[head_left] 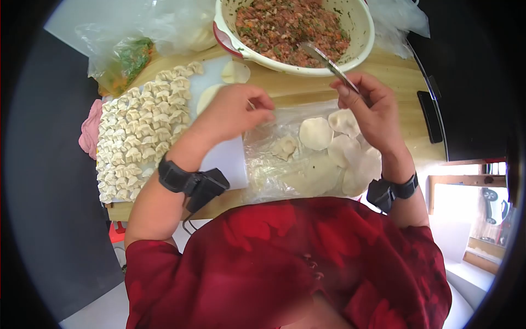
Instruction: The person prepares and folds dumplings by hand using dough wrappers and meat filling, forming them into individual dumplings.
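My right hand (375, 107) is closed around a slim, shiny metal utensil (329, 61). Its rounded end reaches over the bowl's near rim, above the meat filling (290, 27); whether it is a spoon or a blade is hard to tell. My left hand (238, 109) hovers over the board's right side, fingers loosely curled with a gap at the thumb, and nothing shows in it. Round dough wrappers (316, 133) lie on a plastic sheet (263, 175) between and below the hands. A small lump of dough (285, 147) sits there too. Another wrapper (236, 72) lies beyond my left hand.
Rows of folded dumplings (137, 126) cover the board at left. The white bowl (364, 44) with red trim stands at the back. Plastic bags (120, 60), one with greens, lie back left; a pink cloth (90, 131) hangs beside the dumplings. A dark phone-like slab (430, 117) is at right.
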Demonstrator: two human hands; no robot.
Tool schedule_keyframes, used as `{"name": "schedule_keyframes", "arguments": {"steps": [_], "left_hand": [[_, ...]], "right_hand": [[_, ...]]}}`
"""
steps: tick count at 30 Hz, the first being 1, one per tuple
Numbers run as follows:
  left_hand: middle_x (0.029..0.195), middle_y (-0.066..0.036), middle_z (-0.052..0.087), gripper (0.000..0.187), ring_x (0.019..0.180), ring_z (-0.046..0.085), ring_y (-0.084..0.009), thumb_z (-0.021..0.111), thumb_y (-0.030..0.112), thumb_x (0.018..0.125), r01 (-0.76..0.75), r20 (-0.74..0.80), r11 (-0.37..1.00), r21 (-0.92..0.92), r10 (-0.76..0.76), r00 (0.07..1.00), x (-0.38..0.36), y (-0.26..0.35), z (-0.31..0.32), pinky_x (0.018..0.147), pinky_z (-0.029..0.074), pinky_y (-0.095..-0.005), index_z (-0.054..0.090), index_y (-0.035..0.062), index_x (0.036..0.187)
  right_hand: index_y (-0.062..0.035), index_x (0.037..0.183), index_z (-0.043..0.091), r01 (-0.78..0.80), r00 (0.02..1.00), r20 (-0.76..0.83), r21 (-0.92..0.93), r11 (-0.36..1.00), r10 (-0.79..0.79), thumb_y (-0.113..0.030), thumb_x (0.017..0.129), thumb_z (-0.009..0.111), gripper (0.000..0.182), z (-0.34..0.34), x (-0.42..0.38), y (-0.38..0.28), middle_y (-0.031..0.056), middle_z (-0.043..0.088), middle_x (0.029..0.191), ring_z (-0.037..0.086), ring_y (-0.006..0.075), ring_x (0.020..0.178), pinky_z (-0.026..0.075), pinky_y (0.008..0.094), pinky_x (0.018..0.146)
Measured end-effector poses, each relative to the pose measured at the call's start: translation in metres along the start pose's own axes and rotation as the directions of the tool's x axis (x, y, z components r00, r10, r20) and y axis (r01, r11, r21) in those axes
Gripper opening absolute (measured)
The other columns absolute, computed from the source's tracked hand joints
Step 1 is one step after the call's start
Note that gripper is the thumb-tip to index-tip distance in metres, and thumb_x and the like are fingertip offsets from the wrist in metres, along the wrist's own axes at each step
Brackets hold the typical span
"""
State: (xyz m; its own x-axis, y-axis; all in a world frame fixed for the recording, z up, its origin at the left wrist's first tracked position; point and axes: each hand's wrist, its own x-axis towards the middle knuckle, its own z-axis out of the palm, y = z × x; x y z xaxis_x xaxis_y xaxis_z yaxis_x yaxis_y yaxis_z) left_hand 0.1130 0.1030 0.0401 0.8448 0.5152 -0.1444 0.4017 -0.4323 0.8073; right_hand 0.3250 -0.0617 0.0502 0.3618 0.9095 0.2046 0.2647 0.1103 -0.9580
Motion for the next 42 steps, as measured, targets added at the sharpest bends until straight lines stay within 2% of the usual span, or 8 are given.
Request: {"name": "schedule_keyframes", "arguments": {"steps": [5, 7, 11, 17, 23, 32, 39, 42], "left_hand": [[0.08, -0.005, 0.068, 0.008, 0.071, 0.062, -0.0097, 0.066, 0.003, 0.083, -0.058, 0.074, 0.995, -0.087, 0.065, 0.995, -0.008, 0.001, 0.008, 0.065, 0.049, -0.0242, 0.068, 0.0004, 0.09], [0.08, -0.007, 0.069, 0.008, 0.073, 0.064, -0.0129, 0.065, 0.003, 0.084, -0.214, -0.188, 0.916, 0.34, 0.289, 0.939, -0.011, -0.002, 0.006, 0.068, 0.05, -0.0263, 0.068, 0.0004, 0.091], [0.083, -0.008, 0.069, 0.011, 0.074, 0.064, -0.0139, 0.063, 0.001, 0.084, 0.003, -0.358, 0.937, 0.35, 0.131, 0.924, -0.009, -0.014, -0.03, 0.069, 0.051, -0.027, 0.068, 0.0004, 0.095], [0.086, -0.006, 0.068, 0.01, 0.075, 0.063, -0.0138, 0.066, 0.001, 0.082, -0.076, 0.083, 0.996, -0.047, 0.08, 0.993, -0.021, 0.018, 0.033, 0.071, 0.05, -0.0259, 0.067, 0.0007, 0.091], [0.089, -0.01, 0.065, 0.023, 0.083, 0.061, -0.0295, 0.074, 0.006, 0.072, -0.61, 0.231, 0.77, 0.188, 0.569, 0.789, 0.001, 0.02, 0.093, 0.076, 0.05, -0.0383, 0.066, 0.0033, 0.093], [0.075, -0.01, 0.063, 0.031, 0.077, 0.06, -0.0304, 0.077, 0.007, 0.067, -0.348, 0.285, 0.923, 0.166, 0.293, 0.913, 0.001, 0.031, 0.106, 0.071, 0.049, -0.0403, 0.063, 0.004, 0.096], [0.086, -0.012, 0.067, 0.014, 0.079, 0.063, -0.028, 0.07, 0.006, 0.074, -0.461, 0.254, 0.859, 0.222, 0.406, 0.878, 0.0, 0.034, 0.096, 0.073, 0.051, -0.0391, 0.063, 0.0021, 0.085], [0.099, -0.012, 0.067, 0.009, 0.088, 0.065, -0.0225, 0.067, 0.007, 0.081, -0.224, 0.237, 0.936, -0.272, 0.291, 0.927, -0.002, 0.031, 0.082, 0.079, 0.053, -0.0367, 0.061, 0.003, 0.086]], "right_hand": [[-0.0003, 0.099, 0.065, 0.015, 0.999, -0.036, -0.01, 1.0, -0.015, -0.016, 0.094, 0.063, 0.016, -0.003, 0.003, -0.006, -0.0028, 0.061, 0.077, 0.054, 0.0037, 0.07, 0.046, 0.02, 0.067], [-0.0007, 0.099, 0.066, 0.04, 0.998, -0.038, -0.001, 0.999, -0.04, -0.015, 0.093, 0.063, 0.016, -0.001, 0.004, -0.003, -0.0034, 0.06, 0.075, 0.054, 0.0036, 0.071, 0.046, 0.02, 0.066], [-0.0013, 0.098, 0.068, 0.049, 0.998, -0.041, -0.018, 0.999, -0.05, -0.017, 0.094, 0.064, 0.017, -0.009, 0.004, 0.002, -0.0035, 0.06, 0.075, 0.053, 0.0037, 0.07, 0.045, 0.0202, 0.065], [-0.0029, 0.099, 0.072, 0.101, 0.989, -0.075, -0.251, 0.963, -0.124, -0.024, 0.094, 0.061, 0.025, -0.024, 0.004, -0.007, -0.0016, 0.061, 0.073, 0.054, 0.0052, 0.071, 0.042, 0.0214, 0.065], [-0.0021, 0.103, 0.071, 0.095, 0.995, -0.007, -0.264, 0.96, -0.1, -0.022, 0.096, 0.06, 0.024, -0.025, 0.004, -0.004, -0.0019, 0.061, 0.079, 0.055, 0.006, 0.078, 0.043, 0.0219, 0.073], [-0.0037, 0.09, 0.071, 0.12, 0.986, -0.057, -0.387, 0.914, -0.154, -0.027, 0.087, 0.066, 0.024, -0.047, 0.038, -0.004, 0.0002, 0.055, 0.061, 0.046, 0.0072, 0.059, 0.039, 0.0264, 0.055], [-0.005, 0.086, 0.072, 0.182, 0.982, 0.11, -0.766, 0.616, -0.154, -0.019, 0.082, 0.064, 0.016, -0.053, 0.097, -0.002, 0.0151, 0.067, 0.074, 0.063, 0.0309, 0.069, 0.049, 0.0391, 0.065], [-0.005, 0.084, 0.072, 0.113, 0.994, 0.102, -0.874, 0.473, -0.048, -0.014, 0.078, 0.064, 0.014, -0.043, 0.114, 0.002, 0.0154, 0.067, 0.077, 0.064, 0.033, 0.074, 0.05, 0.0413, 0.068]]}}
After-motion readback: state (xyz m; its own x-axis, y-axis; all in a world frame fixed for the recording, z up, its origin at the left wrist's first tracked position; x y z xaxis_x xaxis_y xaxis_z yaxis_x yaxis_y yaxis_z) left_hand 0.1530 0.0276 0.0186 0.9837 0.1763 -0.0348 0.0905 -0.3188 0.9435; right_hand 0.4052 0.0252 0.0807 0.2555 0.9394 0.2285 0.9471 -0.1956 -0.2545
